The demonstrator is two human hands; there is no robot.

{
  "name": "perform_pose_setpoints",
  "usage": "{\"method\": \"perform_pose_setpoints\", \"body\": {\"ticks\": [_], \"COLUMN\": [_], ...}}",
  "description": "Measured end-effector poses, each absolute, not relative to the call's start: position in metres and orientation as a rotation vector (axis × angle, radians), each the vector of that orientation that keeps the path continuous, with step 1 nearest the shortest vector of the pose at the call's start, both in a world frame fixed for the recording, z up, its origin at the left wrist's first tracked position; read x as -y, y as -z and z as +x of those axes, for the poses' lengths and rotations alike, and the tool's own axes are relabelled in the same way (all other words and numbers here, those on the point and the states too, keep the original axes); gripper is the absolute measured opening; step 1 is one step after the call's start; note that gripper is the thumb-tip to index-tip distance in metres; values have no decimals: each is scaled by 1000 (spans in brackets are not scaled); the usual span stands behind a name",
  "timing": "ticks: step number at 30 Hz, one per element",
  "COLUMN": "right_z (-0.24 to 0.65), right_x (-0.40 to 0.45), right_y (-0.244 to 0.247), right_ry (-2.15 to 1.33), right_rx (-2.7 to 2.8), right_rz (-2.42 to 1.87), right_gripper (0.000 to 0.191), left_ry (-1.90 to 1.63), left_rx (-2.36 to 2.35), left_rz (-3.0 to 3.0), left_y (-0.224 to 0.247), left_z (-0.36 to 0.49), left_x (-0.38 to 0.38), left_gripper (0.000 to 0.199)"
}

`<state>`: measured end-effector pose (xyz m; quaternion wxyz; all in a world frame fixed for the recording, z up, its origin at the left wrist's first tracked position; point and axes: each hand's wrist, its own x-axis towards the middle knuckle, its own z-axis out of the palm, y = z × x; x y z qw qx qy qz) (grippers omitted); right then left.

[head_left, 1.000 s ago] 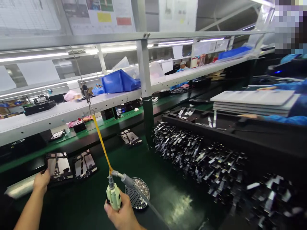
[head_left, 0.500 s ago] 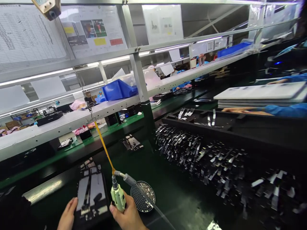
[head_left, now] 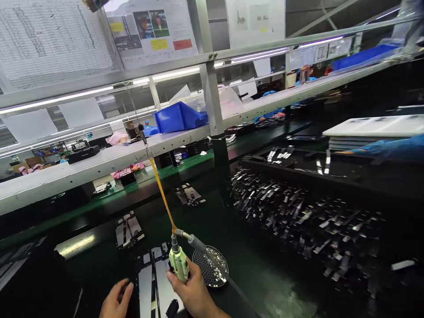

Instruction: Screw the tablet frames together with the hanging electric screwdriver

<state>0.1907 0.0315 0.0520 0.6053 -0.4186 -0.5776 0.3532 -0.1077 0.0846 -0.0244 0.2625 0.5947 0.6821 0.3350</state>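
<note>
In the head view, my right hand [head_left: 195,291] is wrapped round a pale green electric screwdriver [head_left: 179,264], which hangs from an orange cord [head_left: 162,190] and has a grey cable [head_left: 212,259] attached. Below it lies a flat silver-and-black device assembly [head_left: 145,282], partly covered by my right hand. Just left of that assembly is my left hand [head_left: 115,301], fingers loosely bent and thumb a little apart, with nothing visible in it. Right of the screwdriver sits a round perforated metal dish [head_left: 203,270] of small shiny screws, partly behind the cable.
Two more assemblies, a near one [head_left: 129,229] and a farther one [head_left: 190,194], lie on the dark green surface. A heap of dark and silver strips [head_left: 291,216] spreads at right, beside a black tray [head_left: 265,165]. Another person's blue sleeve [head_left: 394,146] is near white foam sheets [head_left: 371,126].
The view has swung left, so the scene shifts right. My left hand has come off the nearest assembly's left edge, its fingers now more bent. My right hand still grips the screwdriver.
</note>
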Motion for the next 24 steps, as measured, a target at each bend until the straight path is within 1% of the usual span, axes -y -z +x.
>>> {"method": "perform_pose_setpoints", "body": {"ticks": [3,8,12,16,19,24], "right_z": [196,205,209,212,218,240], "right_x": [-34,-40,-51,-64,-75,-91], "right_y": [-55,-56,-46,-31,-19,-11], "right_ry": [-762,-627,-592,-545,-467,-194], "right_rx": [1333,1342,1298,1258,1338,1538], "right_rz": [-1024,-1131,-1244,-1325,-1364,-1469], "right_gripper": [25,41,47,60,58,55], "left_ry": [-1047,-1148,-1119,-1160,-1204,-1231], "left_rx": [-1838,-1807,-1746,-1682,-1632,-1573], "left_rz": [1578,1463,1525,1671,1696,1733], "left_y": [6,18,28,25,23,20], "left_z": [-102,-84,-82,-81,-79,-80], "left_x": [-111,-137,-132,-124,-123,-123], "left_gripper": [69,64,61,60,59,48]}}
